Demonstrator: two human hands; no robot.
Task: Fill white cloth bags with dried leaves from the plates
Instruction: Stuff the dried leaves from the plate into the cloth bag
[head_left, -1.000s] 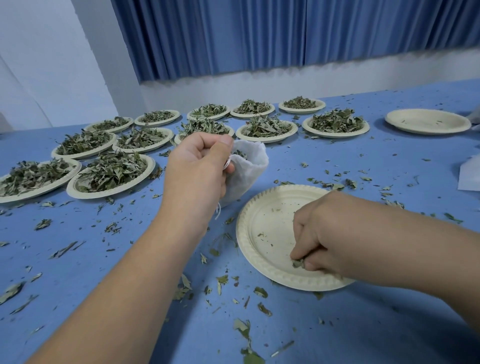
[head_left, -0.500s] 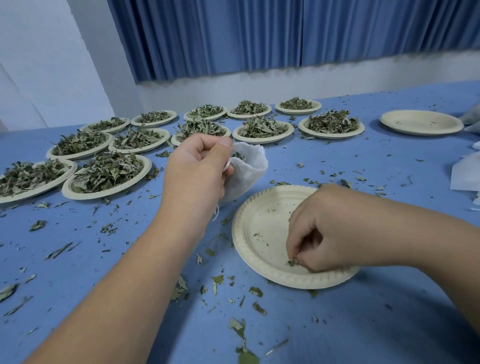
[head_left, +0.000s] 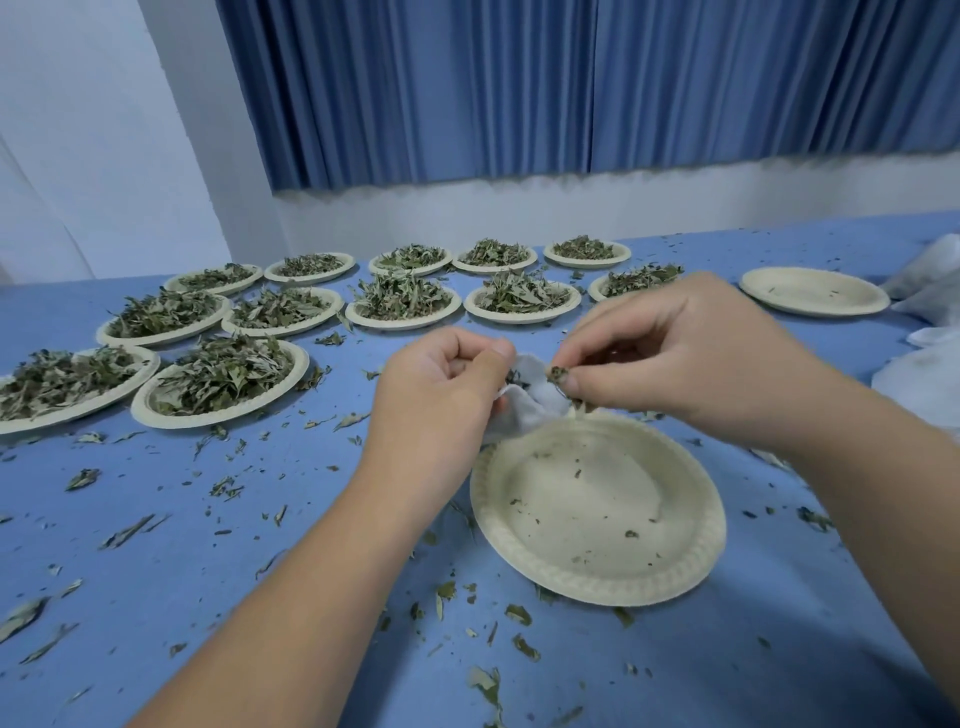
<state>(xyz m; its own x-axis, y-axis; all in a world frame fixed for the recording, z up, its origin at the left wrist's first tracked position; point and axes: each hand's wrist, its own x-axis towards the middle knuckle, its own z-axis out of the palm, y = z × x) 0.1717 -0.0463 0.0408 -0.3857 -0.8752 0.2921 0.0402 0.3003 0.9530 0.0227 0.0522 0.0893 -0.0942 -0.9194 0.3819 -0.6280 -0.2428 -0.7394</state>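
My left hand (head_left: 441, 395) grips the rim of a small white cloth bag (head_left: 524, 410), holding it just above the far edge of a nearly bare paper plate (head_left: 597, 509). Only crumbs of leaf lie on that plate. My right hand (head_left: 670, 348) pinches a small tuft of dried leaves (head_left: 560, 375) at the bag's open mouth. Dark leaves show inside the opening. Most of the bag is hidden behind my left hand.
Several paper plates heaped with dried leaves (head_left: 223, 374) stand in rows across the blue table from the left to the back. Another bare plate (head_left: 813, 291) sits at the back right, with white cloth bags (head_left: 930, 364) by the right edge. Leaf scraps litter the tabletop.
My right hand has lifted from the plate with a pinch of leaves and come up to the bag's mouth. The left hand with the bag has shifted right, over the plate's far edge.
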